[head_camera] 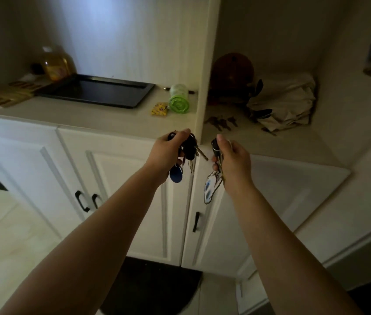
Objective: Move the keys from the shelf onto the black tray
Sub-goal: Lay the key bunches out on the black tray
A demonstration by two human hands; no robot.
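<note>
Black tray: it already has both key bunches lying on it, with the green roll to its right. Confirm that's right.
Not right. In the head view the black tray holds no keys; one key bunch hangs from the left hand and the other key bunch from the right hand. The green roll is to its right.

At frame centre, the left hand (pixel 168 153) grips a bunch of dark keys with a blue oval fob (pixel 188 153). The right hand (pixel 230 158) clasps a black key with a white tag (pixel 214 169). The flat black rectangular tray (pixel 96 90) lies upper left.
</note>
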